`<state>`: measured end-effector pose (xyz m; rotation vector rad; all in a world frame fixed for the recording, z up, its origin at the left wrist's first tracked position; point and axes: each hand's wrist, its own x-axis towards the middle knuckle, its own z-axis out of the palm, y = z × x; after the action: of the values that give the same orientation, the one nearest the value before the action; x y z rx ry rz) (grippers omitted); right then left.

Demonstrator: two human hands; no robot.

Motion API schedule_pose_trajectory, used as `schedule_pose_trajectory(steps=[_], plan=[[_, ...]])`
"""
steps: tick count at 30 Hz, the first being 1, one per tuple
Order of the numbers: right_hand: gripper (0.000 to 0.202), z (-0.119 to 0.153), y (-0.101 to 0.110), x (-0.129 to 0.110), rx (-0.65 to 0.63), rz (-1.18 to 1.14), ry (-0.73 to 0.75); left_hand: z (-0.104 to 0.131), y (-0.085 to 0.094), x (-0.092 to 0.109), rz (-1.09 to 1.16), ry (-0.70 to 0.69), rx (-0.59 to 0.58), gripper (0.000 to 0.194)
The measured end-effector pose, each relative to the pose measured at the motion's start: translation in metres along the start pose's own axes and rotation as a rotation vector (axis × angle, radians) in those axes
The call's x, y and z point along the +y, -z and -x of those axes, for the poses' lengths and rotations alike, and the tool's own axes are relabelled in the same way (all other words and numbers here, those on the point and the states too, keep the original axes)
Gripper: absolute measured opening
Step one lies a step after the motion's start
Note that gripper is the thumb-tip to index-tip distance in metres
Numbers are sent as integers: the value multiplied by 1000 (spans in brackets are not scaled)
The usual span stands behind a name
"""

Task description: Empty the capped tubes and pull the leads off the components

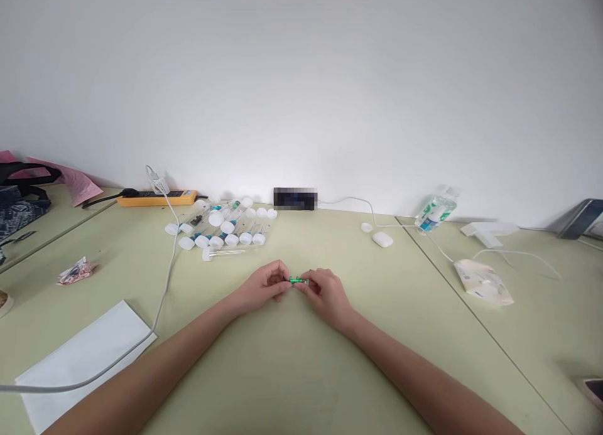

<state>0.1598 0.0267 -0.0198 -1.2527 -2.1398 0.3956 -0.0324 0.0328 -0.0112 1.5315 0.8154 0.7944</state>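
Note:
A small green piece (296, 280) is held just above the pale green table (292, 372), between my two hands. My left hand (268, 285) pinches its left end with thumb and fingertips. From the right, my right hand (326, 292) grips the other end, where a thin, clear or metallic part shows by the fingertips. The fingers hide both ends of the piece. Beyond my left hand lies a group of clear tubes with white caps (230, 239), some with small teal, green or dark parts inside.
An orange power strip (160, 198) and a grey cable (164, 284) lie left, near white paper (89, 359). By the wall stands a dark pixelated device (295, 199). A white case (382, 239), a bottle (436, 212) and a crumpled packet (481, 281) are to the right.

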Motion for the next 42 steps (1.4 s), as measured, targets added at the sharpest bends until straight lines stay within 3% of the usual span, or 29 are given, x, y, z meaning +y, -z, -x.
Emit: schedule_pose_trajectory(steps=[7,12,17,23,28,33,42], plan=[[24,0,0,-1,-16,-14,0,1,0,3,33,85,-19,30],[29,0,1,0,-2,6,-9,1,-1,4,-1,9,3,25],[28,0,1,-1,-6,3,-1,1,0,4,3,71,-11,28],[31,0,1,-1,15,-2,-10,1,0,2,4,10,0,24],[30,0,1,-1,4,-16,2,2,1,3,18,83,-9,28],[32,0,1,0,10,0,-7,2,-1,5,13,-13,-19,23],[32,0,1,-1,10,11,5,1,-1,5,15,6,1,28]])
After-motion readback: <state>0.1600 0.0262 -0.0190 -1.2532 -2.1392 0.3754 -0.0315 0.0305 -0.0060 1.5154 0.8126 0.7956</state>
